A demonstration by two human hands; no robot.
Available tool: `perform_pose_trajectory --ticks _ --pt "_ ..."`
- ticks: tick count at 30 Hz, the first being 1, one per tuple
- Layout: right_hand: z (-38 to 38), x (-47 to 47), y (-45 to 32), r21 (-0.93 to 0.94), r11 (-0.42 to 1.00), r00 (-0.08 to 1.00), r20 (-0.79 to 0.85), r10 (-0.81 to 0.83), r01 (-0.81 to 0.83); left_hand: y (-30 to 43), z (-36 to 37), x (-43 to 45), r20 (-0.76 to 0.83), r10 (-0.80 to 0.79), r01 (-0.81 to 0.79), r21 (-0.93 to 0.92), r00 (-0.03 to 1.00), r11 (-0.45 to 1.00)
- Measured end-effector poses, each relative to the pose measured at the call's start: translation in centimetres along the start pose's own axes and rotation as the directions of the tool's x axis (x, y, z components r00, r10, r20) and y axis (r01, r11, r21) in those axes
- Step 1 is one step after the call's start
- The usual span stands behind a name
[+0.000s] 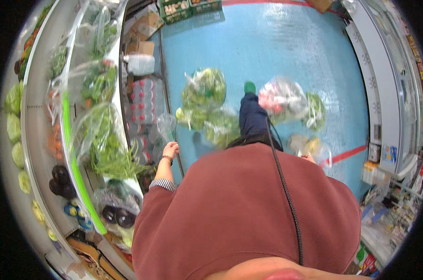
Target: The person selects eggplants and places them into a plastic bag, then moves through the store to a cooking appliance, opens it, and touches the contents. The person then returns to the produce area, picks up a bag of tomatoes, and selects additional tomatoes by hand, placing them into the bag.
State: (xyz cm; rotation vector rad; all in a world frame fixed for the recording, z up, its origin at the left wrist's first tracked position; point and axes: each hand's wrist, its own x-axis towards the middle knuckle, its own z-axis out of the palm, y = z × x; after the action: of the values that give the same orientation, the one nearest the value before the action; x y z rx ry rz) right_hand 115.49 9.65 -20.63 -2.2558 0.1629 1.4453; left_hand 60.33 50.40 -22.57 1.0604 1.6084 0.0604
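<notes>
My left hand [171, 150], with a bracelet at the wrist, has its fingers curled at the narrow end of a clear plastic bag [166, 125] beside the shelf. My right hand [307, 158] shows only partly past my sweatshirt, at a clear bag of pale yellowish produce [311, 144]; its grip is hidden. Ahead on the left are bags of leafy greens [205, 90], with more bagged greens [220, 127] nearer me. To the right of my extended leg are a pink-and-white plastic bag [283, 96] and a bag of green vegetables [315, 111].
Vegetable shelves run along my left, with bagged greens [108, 140] and bagged eggplants [118, 215]. Packs of bottles [143, 99] sit low beneath them. A glass-topped freezer [390, 87] lines the right. Green crates [176, 10] stand at the far end of the blue floor [239, 42].
</notes>
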Motion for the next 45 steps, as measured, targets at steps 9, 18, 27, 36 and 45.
perform_pose_trajectory --ticks 9,18,27,36,45 --pt "-5.5 12.7 -26.4 -0.142 0.968 0.972 -0.079 -0.221 0.208 17.8 7.4 10.8 0.24 -0.008 -0.021 0.117 0.971 0.993" --pt "-15.5 23.1 -46.9 -0.097 0.976 0.948 -0.233 -0.215 0.197 30.3 15.9 21.0 0.196 -0.039 0.017 0.112 0.98 0.994" --pt "-14.1 24.7 -84.1 0.073 0.837 0.839 -0.111 -0.533 0.542 58.7 15.3 37.3 0.198 0.111 -0.125 0.059 0.974 0.99" --pt "-16.6 29.2 -88.1 -0.015 0.982 0.952 -0.241 -0.186 0.188 100.6 14.3 56.9 0.099 0.364 -0.341 -0.19 0.926 0.921" --pt "-25.5 45.6 -118.7 -0.119 0.952 0.953 -0.078 -0.294 0.284 102.3 20.9 62.0 0.264 0.035 -0.157 0.458 0.964 0.875"
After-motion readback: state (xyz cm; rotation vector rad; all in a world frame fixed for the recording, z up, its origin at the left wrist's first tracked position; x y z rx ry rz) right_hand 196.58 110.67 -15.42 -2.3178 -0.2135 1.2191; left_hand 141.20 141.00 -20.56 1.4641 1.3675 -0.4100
